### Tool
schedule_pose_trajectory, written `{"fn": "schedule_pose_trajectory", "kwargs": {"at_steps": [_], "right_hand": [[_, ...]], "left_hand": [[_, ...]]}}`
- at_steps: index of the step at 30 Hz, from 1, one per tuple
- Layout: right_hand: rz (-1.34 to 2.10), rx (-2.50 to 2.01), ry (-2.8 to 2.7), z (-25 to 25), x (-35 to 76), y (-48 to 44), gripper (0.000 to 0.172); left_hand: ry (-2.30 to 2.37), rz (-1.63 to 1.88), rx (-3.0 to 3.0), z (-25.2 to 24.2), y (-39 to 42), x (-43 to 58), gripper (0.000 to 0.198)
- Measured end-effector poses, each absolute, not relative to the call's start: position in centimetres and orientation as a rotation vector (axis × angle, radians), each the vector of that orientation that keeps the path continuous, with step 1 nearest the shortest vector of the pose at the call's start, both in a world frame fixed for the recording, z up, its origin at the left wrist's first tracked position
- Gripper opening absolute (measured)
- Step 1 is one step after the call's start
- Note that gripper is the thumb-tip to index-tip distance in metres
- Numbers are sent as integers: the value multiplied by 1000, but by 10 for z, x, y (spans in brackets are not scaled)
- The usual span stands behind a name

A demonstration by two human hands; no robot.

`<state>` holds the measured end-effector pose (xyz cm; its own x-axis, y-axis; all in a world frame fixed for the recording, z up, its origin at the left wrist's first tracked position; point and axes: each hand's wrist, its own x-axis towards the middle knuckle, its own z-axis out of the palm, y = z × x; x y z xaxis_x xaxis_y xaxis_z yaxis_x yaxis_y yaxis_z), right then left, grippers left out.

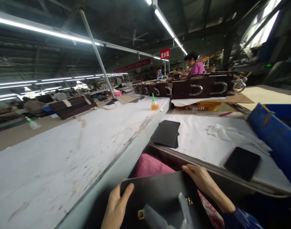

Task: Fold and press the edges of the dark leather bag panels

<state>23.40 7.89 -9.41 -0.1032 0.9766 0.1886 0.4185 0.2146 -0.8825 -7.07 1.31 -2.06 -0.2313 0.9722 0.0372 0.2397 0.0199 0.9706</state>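
At the bottom of the view both my hands hold a dark leather bag (pixel 157 197) with gold clasps and a clear plastic wrap on its front. My left hand (pixel 117 206) grips its left edge, thumb lying over the top corner. My right hand (pixel 202 183) curls over its upper right edge. The bag rests over a pink checked cloth (pixel 150 165) at my lap, below the worktable's edge.
On the white paper-covered table (pixel 202 140) lie a flat black leather piece (pixel 166 133) and a second black piece (pixel 242 163). An orange glue bottle (pixel 154 104) stands further off. Brown bags with metal handles (pixel 198 87) line the back. A blue bin (pixel 276 136) sits right. A person in purple (pixel 195 65) works behind.
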Motion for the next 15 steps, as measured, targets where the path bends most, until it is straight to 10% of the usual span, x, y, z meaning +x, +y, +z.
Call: {"fn": "schedule_pose_trajectory", "kwargs": {"at_steps": [15], "right_hand": [[623,-676,-2178,-33,112,88,70]], "left_hand": [[1602,1126,1987,-16,23,-59,40]]}}
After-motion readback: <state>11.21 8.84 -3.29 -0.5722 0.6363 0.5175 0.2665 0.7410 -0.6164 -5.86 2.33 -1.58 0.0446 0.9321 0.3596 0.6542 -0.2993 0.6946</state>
